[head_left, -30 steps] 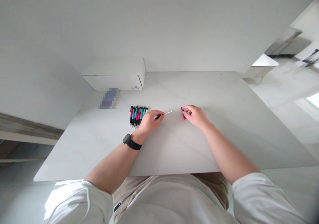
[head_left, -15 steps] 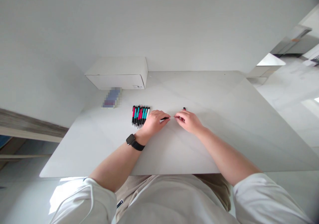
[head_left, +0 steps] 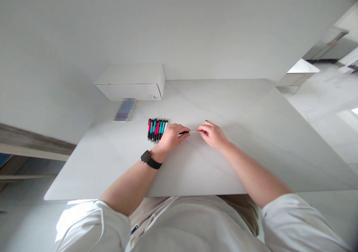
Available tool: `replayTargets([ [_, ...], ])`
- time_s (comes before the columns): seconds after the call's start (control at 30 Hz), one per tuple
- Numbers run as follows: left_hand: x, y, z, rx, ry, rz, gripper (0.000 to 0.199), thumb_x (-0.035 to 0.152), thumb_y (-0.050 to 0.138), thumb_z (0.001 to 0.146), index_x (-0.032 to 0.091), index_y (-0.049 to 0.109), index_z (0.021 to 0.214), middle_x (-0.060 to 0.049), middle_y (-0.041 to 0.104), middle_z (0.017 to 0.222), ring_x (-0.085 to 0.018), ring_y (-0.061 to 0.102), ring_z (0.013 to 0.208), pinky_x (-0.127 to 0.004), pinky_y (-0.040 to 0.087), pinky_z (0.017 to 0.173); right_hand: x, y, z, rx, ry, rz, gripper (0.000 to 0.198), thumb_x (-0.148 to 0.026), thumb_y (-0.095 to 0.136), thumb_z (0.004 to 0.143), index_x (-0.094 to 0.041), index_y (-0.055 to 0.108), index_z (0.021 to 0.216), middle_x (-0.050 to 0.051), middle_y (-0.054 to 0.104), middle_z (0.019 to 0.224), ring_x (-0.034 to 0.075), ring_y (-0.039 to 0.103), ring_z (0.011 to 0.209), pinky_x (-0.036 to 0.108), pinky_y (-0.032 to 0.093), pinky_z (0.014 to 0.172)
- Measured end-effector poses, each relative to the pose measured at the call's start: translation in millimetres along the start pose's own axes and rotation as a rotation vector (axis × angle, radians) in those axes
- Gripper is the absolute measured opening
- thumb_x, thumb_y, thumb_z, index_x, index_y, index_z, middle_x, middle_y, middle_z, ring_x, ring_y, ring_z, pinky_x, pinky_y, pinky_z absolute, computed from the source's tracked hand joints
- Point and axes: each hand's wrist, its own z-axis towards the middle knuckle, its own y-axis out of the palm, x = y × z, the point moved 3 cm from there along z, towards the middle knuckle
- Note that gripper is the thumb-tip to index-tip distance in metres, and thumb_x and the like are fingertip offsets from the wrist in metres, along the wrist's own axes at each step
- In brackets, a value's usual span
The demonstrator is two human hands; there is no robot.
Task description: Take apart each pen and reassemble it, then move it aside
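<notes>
My left hand (head_left: 172,135) is closed on a pen barrel (head_left: 184,133) with a black part showing at the fingertips. From its right end a thin white pen refill (head_left: 193,131) stretches across to my right hand (head_left: 213,135), whose fingertips pinch the far end. Just left of my left hand lies a row of several pens (head_left: 154,130) in red, teal and white with black grips, side by side; my hand partly covers the right end. A small black tip (head_left: 206,121) shows behind my right fingers, the rest of it hidden.
A long white box (head_left: 131,92) stands against the wall at the back left of the white table (head_left: 251,132). In front of it lies a blurred-out flat item (head_left: 125,109). My left wrist wears a black watch (head_left: 145,156).
My right hand has shifted slightly right, and a little more of the white refill shows between the hands. The black and red piece behind my right hand is now more covered.
</notes>
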Motion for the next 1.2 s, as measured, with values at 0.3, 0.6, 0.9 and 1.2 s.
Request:
replayTargets([
  [0.3, -4, -2, 0, 0.05, -0.041, 0.013, 0.021, 0.04, 0.068, 0.099, 0.027, 0.077, 0.112, -0.005, 0.079, 0.106, -0.023, 0.071, 0.098, -0.04, 0.052, 0.095, 7, -6, -1, 0.063, 0.047, 0.014, 0.015, -0.027, 0.058, 0.1, -0.027, 0.073, 0.1, 0.005, 0.07, 0.102, 0.017, 0.063, 0.076, 0.031, 0.049, 0.076],
  [0.6, -6, -3, -1, 0.091, -0.084, 0.032, 0.019, 0.04, 0.067, 0.098, 0.027, 0.078, 0.109, -0.005, 0.079, 0.104, -0.024, 0.072, 0.096, -0.039, 0.053, 0.093, 9, -11, 0, 0.092, 0.07, 0.022, 0.016, -0.03, 0.057, 0.101, -0.027, 0.072, 0.098, 0.006, 0.069, 0.099, 0.018, 0.062, 0.076, 0.032, 0.051, 0.077],
  [0.9, -5, -4, -1, 0.094, -0.083, 0.024, 0.014, 0.034, 0.066, 0.098, 0.026, 0.077, 0.104, -0.005, 0.079, 0.102, -0.023, 0.071, 0.096, -0.039, 0.053, 0.093, 11, -14, 1, 0.11, 0.064, 0.078, 0.017, -0.033, 0.056, 0.101, -0.026, 0.072, 0.098, 0.007, 0.068, 0.099, 0.019, 0.062, 0.079, 0.032, 0.052, 0.079],
  [1.2, -5, -4, 0, 0.103, -0.1, 0.035, 0.012, 0.029, 0.065, 0.097, 0.025, 0.075, 0.1, -0.005, 0.077, 0.097, -0.023, 0.07, 0.092, -0.038, 0.054, 0.088, 30, -8, 2, 0.168, 0.28, 0.539, 0.034, -0.059, 0.064, 0.094, -0.025, 0.067, 0.099, 0.001, 0.064, 0.08, 0.017, 0.058, 0.068, 0.03, 0.051, 0.065],
])
